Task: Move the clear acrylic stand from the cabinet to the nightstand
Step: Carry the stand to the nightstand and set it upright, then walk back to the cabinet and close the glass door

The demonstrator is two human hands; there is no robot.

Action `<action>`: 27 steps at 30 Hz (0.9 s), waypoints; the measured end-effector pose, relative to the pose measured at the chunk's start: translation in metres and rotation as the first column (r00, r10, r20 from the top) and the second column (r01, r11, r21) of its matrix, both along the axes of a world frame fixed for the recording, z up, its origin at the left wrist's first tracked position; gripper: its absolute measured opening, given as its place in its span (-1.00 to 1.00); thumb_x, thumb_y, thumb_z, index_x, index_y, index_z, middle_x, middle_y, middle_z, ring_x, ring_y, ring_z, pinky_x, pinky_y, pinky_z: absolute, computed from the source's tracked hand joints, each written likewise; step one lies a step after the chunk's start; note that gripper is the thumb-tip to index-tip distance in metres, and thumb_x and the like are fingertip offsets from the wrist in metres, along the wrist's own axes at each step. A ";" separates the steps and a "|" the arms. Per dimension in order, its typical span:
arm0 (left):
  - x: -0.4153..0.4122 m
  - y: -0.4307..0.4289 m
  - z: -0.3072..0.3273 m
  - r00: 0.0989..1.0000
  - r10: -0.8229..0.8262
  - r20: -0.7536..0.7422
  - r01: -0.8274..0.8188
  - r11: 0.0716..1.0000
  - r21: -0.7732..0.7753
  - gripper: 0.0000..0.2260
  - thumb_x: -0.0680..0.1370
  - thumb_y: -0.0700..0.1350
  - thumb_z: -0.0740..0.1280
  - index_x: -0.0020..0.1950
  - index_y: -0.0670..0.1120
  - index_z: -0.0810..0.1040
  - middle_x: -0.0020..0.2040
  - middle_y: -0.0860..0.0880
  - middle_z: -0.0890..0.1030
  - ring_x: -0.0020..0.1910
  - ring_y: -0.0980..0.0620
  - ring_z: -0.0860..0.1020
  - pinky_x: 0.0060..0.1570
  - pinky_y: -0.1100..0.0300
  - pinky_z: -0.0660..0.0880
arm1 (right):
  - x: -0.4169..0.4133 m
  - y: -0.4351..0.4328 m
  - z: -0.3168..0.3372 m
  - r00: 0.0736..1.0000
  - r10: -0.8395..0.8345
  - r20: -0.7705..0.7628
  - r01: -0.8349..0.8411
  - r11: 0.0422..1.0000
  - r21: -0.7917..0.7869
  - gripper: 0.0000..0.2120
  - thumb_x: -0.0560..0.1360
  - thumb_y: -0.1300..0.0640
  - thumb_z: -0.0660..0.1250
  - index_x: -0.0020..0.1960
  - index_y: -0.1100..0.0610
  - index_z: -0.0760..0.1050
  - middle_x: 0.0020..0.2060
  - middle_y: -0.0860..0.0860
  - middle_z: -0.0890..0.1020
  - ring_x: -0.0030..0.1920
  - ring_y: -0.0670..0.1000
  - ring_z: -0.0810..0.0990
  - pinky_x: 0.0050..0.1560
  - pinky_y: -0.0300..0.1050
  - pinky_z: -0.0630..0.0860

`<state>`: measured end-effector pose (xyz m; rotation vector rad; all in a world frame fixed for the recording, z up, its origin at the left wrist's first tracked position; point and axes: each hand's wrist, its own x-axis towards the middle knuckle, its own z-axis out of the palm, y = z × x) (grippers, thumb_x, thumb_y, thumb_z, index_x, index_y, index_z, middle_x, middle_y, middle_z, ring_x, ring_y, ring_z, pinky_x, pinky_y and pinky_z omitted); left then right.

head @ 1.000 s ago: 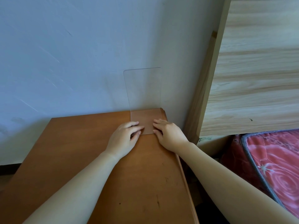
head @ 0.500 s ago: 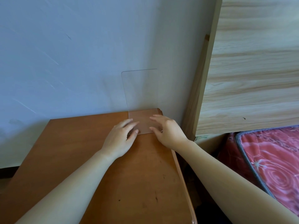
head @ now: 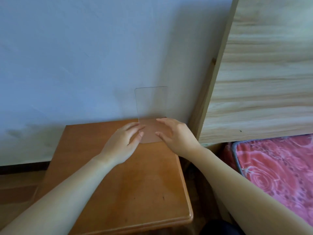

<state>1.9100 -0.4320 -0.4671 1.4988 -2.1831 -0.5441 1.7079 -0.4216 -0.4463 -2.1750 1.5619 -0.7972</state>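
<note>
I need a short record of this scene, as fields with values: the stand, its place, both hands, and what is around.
stand: clear acrylic stand, L-shaped, upright plate against the wall, flat base on the nightstand
place: back right corner of the brown wooden nightstand
left hand: left hand, open, fingers spread at the base's left edge, no grip
right hand: right hand, open, fingers over the base's right side, no grip
around: light wooden headboard to the right, red patterned mattress lower right

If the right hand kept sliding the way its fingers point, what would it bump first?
Probably the clear stand: the right hand hovers at its flat base, fingers pointing toward the upright panel.
</note>
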 end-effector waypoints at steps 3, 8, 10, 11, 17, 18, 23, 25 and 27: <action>0.005 0.021 0.060 1.000 0.013 -0.007 -0.012 0.998 0.062 -0.66 0.58 0.08 0.09 0.33 0.11 0.41 0.38 0.12 0.36 0.37 0.14 0.28 0.26 0.29 0.16 | 0.007 0.021 0.060 0.999 0.030 -0.026 -0.028 0.998 0.050 -0.57 0.49 0.04 0.34 0.33 0.11 0.40 0.25 0.02 0.54 0.25 -0.03 0.46 0.21 -0.31 0.27; 0.013 0.048 0.182 0.997 -0.035 0.063 0.029 0.995 0.093 -0.57 0.53 0.18 0.02 0.35 0.12 0.37 0.38 0.07 0.39 0.36 0.07 0.32 0.31 0.16 0.23 | 0.019 0.054 0.177 0.998 0.032 -0.051 -0.026 0.994 0.103 -0.56 0.50 0.04 0.33 0.34 0.11 0.38 0.25 0.02 0.53 0.25 -0.02 0.45 0.19 -0.33 0.26; 0.015 0.058 0.232 0.996 -0.051 0.066 0.046 0.996 0.071 -0.54 0.52 0.19 0.02 0.34 0.08 0.39 0.36 0.04 0.41 0.35 0.06 0.34 0.29 0.20 0.23 | 0.024 0.067 0.226 0.998 0.031 -0.049 -0.025 0.992 0.124 -0.56 0.50 0.03 0.32 0.34 0.11 0.37 0.25 0.02 0.52 0.25 -0.01 0.45 0.19 -0.32 0.26; 0.015 0.065 0.256 0.996 -0.056 0.073 0.051 0.997 0.063 -0.51 0.51 0.21 0.01 0.34 0.06 0.40 0.36 0.03 0.42 0.34 0.06 0.34 0.29 0.20 0.22 | 0.025 0.073 0.249 0.998 0.031 -0.048 -0.025 0.991 0.135 -0.54 0.50 0.02 0.32 0.35 0.12 0.37 0.26 0.02 0.52 0.26 -0.01 0.44 0.21 -0.30 0.27; 0.019 0.124 0.366 0.997 0.021 0.071 -0.028 0.994 0.101 -0.55 0.55 0.22 0.01 0.39 0.13 0.30 0.43 0.05 0.32 0.41 0.07 0.24 0.37 0.06 0.18 | 0.030 0.119 0.363 0.999 0.030 -0.029 -0.023 0.980 0.197 -0.51 0.50 -0.05 0.29 0.38 0.07 0.32 0.32 -0.01 0.46 0.31 -0.03 0.39 0.26 -0.23 0.26; 0.021 0.137 0.378 0.996 0.047 0.072 -0.055 0.992 0.112 -0.57 0.56 0.20 0.02 0.41 0.14 0.28 0.44 0.07 0.30 0.42 0.08 0.22 0.39 0.03 0.18 | 0.030 0.127 0.374 0.999 0.046 -0.017 -0.041 0.978 0.206 -0.51 0.50 -0.05 0.29 0.37 0.06 0.32 0.30 -0.01 0.47 0.30 -0.03 0.40 0.24 -0.24 0.26; 0.026 0.189 0.415 0.984 0.165 0.066 -0.171 0.981 0.092 -0.53 0.54 0.21 -0.03 0.42 0.13 0.26 0.43 0.08 0.30 0.42 0.12 0.21 0.37 -0.09 0.22 | 0.035 0.149 0.407 0.987 0.161 0.002 -0.159 0.974 0.159 -0.53 0.48 -0.06 0.31 0.33 0.08 0.38 0.25 0.02 0.52 0.25 0.00 0.44 0.22 -0.20 0.31; 0.027 0.205 0.423 0.971 0.232 0.049 -0.235 0.970 0.068 -0.53 0.54 0.20 -0.02 0.42 0.12 0.27 0.43 0.09 0.30 0.41 0.14 0.22 0.38 0.00 0.22 | 0.037 0.153 0.416 0.975 0.223 0.015 -0.223 0.965 0.136 -0.54 0.48 -0.05 0.32 0.33 0.09 0.39 0.26 0.02 0.51 0.27 0.00 0.44 0.24 -0.23 0.29; 0.027 0.220 0.429 0.957 0.289 0.002 -0.289 0.956 0.046 -0.54 0.55 0.19 -0.01 0.41 0.11 0.28 0.41 0.12 0.31 0.39 0.19 0.22 0.37 0.11 0.21 | 0.038 0.157 0.424 0.955 0.297 0.014 -0.296 0.947 0.127 -0.54 0.49 -0.04 0.32 0.33 0.09 0.38 0.27 0.01 0.50 0.28 -0.02 0.43 0.22 -0.28 0.25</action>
